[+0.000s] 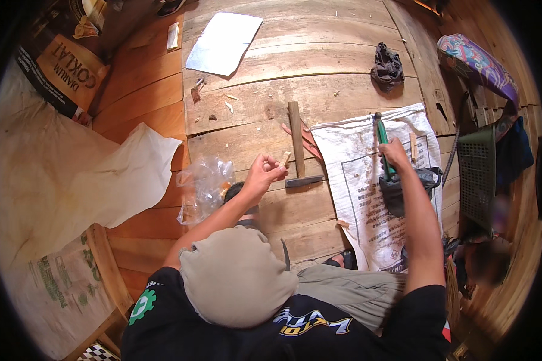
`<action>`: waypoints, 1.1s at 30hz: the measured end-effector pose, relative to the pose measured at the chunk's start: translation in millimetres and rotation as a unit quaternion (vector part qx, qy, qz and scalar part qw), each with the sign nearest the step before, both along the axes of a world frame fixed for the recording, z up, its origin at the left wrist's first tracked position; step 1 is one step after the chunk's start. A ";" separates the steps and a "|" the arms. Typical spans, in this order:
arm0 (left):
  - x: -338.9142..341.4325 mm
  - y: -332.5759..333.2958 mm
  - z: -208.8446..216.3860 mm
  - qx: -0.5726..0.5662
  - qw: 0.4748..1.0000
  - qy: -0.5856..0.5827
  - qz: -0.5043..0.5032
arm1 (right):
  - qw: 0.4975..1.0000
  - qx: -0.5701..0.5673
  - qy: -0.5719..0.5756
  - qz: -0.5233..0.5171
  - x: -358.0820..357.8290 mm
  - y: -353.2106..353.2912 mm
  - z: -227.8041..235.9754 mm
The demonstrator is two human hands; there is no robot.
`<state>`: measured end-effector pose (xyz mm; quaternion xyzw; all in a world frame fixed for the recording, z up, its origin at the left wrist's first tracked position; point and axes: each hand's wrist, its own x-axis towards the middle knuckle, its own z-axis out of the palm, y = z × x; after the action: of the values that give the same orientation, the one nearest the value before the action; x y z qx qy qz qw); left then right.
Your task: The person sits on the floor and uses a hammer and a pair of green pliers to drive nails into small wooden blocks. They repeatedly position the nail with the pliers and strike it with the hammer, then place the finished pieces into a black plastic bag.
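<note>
My left hand (265, 175) pinches a small pale piece of wood (286, 159) between thumb and fingers, above the floor planks. Just right of it lies a hammer (295, 135) with a wooden handle and a dark metal head. A reddish two-armed tool (309, 146) rests partly beneath the hammer's handle. Over the white printed sack (358, 201), my right hand (395, 153) is closed around a green tool (383, 132) with a black end; its exact kind I cannot make out. A black plastic bag (397, 195) sits below that hand, and a wooden strip (413, 146) lies beside it.
A crumpled clear plastic bag (202, 191) lies by my left forearm. Farther off are a white sheet (224, 43) and a black crumpled bag (387, 67). At the right stands a green basket (477, 177) near a purple patterned cloth (476, 60). Wood chips (229, 107) dot the planks.
</note>
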<state>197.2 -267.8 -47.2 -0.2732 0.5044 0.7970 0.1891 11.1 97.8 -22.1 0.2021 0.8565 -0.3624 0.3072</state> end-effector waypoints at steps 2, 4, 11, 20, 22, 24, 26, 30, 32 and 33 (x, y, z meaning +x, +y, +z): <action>-6.0 4.6 1.9 -0.057 0.998 0.023 -0.016 | 0.998 0.002 -0.015 0.064 8.0 -1.1 40.0; -6.4 6.1 2.6 -0.054 0.997 0.044 -0.015 | 0.991 0.002 -0.034 0.130 23.4 -14.8 72.6; -14.6 4.9 4.0 -0.007 0.995 0.094 -0.032 | 0.951 -0.195 -0.125 0.205 106.8 -53.5 93.2; -25.1 -14.7 15.7 0.007 0.986 0.143 -0.091 | 0.912 -0.242 -0.215 0.251 120.6 -73.7 105.2; -26.5 -15.7 22.2 -0.002 0.981 0.152 -0.123 | 0.906 -0.259 -0.225 0.248 121.5 -73.4 106.3; -27.1 -13.5 27.8 -0.008 0.977 0.159 -0.141 | 0.902 -0.266 -0.225 0.255 120.3 -76.7 113.7; -25.9 -12.0 29.2 -0.007 0.976 0.157 -0.150 | 0.901 -0.265 -0.223 0.263 121.5 -79.1 115.2; -26.6 -8.8 27.9 -0.016 0.976 0.157 -0.152 | 0.904 -0.247 -0.221 0.272 122.5 -81.6 114.6; -29.2 -9.0 28.4 -0.020 0.973 0.157 -0.170 | 0.905 -0.247 -0.216 0.271 122.9 -82.4 115.9; -30.2 -9.9 29.3 -0.021 0.971 0.158 -0.177 | 0.906 -0.251 -0.208 0.271 123.5 -84.3 117.8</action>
<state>167.0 -277.7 -18.0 -0.0537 0.5852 0.7729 0.2394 134.6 13.4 95.7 -0.0507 0.6756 -0.4182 0.6050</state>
